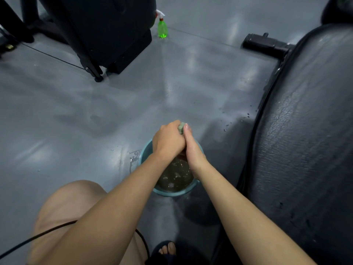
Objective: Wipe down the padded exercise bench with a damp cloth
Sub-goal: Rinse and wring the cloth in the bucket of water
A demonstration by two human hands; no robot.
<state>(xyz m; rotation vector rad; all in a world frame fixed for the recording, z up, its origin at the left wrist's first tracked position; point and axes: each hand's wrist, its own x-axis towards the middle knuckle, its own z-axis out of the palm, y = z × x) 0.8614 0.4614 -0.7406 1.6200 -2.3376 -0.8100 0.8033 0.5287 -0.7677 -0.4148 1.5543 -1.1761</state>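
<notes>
grey floor (95,111): left hand (169,139) and right hand (193,148), each grip clamped on cloth (181,128) over basin (145,152).

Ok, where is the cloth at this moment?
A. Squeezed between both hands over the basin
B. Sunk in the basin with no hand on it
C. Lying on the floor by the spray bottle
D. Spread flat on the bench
A: the left hand and right hand are clasped together around the cloth, right above the basin of water.
</notes>
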